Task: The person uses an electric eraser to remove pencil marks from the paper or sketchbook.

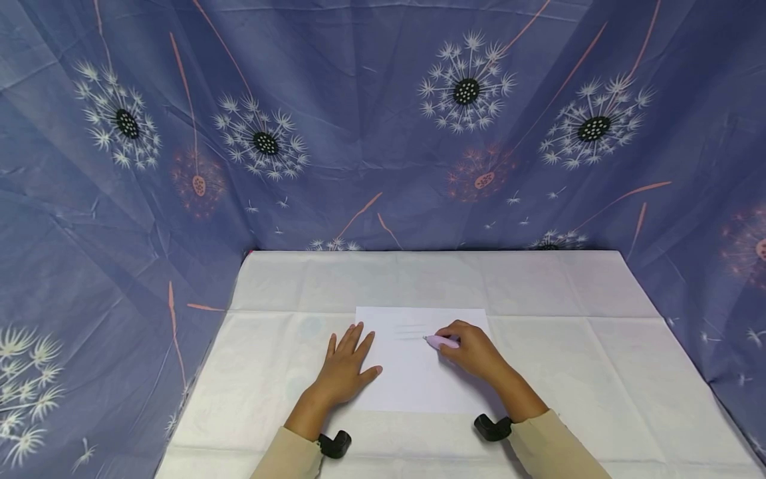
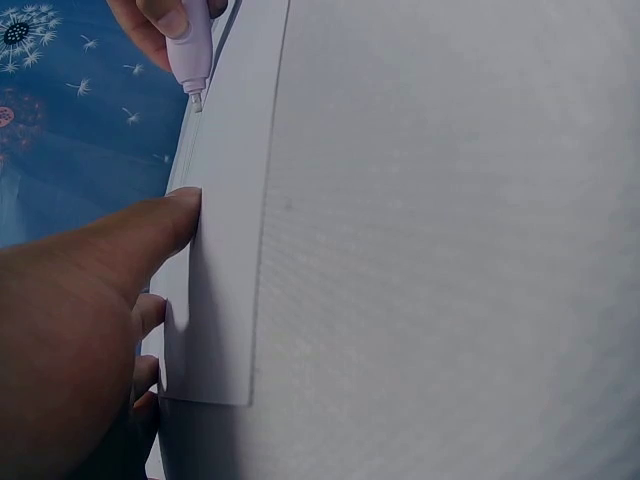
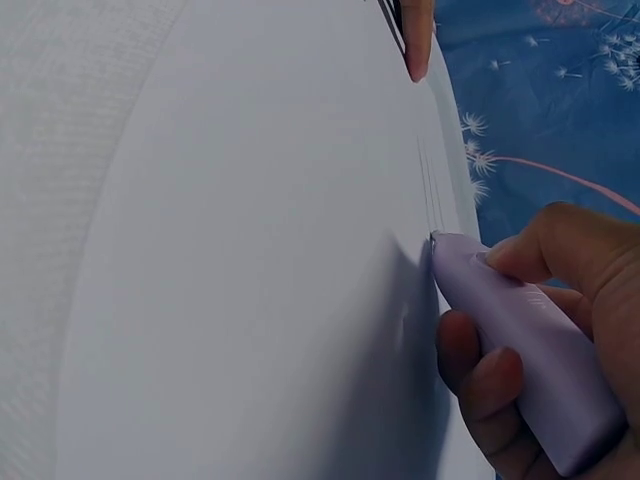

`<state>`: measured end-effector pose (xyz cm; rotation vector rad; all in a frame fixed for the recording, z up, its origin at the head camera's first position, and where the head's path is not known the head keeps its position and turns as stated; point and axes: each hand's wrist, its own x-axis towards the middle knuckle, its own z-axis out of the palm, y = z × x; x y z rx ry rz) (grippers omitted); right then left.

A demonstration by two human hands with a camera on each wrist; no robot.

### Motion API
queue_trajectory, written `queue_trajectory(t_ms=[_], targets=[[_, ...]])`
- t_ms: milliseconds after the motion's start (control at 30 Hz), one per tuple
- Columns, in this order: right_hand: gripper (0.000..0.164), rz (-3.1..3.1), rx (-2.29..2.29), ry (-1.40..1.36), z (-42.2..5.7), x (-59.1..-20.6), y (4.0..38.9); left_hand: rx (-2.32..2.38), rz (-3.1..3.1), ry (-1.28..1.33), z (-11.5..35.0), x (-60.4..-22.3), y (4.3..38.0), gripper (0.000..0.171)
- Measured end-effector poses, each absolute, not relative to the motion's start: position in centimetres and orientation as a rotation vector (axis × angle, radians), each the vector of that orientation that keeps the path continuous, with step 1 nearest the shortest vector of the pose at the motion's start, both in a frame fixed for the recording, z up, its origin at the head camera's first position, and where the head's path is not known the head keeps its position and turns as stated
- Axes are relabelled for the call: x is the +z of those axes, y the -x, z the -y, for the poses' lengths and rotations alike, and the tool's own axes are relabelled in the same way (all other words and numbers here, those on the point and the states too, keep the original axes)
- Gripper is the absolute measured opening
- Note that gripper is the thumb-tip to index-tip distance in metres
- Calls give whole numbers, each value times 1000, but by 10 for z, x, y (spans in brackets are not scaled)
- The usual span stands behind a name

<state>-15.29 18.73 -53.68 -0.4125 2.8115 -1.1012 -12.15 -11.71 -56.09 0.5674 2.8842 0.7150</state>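
Note:
A white sheet of paper (image 1: 413, 386) lies on the table with a few faint parallel lines (image 1: 409, 331) near its upper middle. My left hand (image 1: 344, 372) rests with fingers spread over the sheet's left edge; its thumb (image 2: 165, 225) points inward in the left wrist view. In my right hand (image 1: 475, 349) is a thick lilac pen-shaped tool (image 3: 530, 345) with a narrow metallic tip. The right thumb lies on its upper side by a button, and fingers curl beneath. The tool's tip meets the paper at the right end of the lines.
A white cloth (image 1: 598, 372) with fold creases covers the table. Blue curtains (image 1: 371, 120) with dandelion prints hang behind it and along both sides. Black wrist mounts (image 1: 493, 428) sit at both beige sleeves.

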Motion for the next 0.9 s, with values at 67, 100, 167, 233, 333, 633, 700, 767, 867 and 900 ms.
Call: queue_trajectory(t_ms=[67, 100, 167, 233, 333, 633, 700, 767, 867, 900], targets=[[21, -2810, -1097, 419, -187, -536, 153, 715, -2882, -566, 117, -560, 121, 72], [21, -2810, -1094, 423, -186, -536, 153, 716, -2882, -567, 117, -560, 121, 72], [21, -2813, -1088, 426, -186, -536, 153, 719, -2882, -567, 117, -560, 121, 72], [21, -2822, -1086, 421, -186, -536, 153, 720, -2885, -569, 117, -560, 121, 71], [21, -2827, -1091, 419, -186, -537, 153, 718, -2891, -572, 117, -561, 121, 71], [21, -2833, -1087, 416, -186, -537, 152, 718, -2888, -579, 117, -561, 121, 72], [21, -2830, -1092, 417, -185, -536, 152, 716, -2886, -580, 117, -560, 121, 72], [21, -2828, -1096, 408, -185, -536, 152, 719, -2886, -582, 117, -561, 121, 72], [21, -2826, -1093, 397, -184, -535, 152, 712, -2882, -584, 118, -561, 121, 73], [21, -2824, -1092, 393, -184, -535, 152, 708, -2879, -583, 118, -561, 121, 73]])
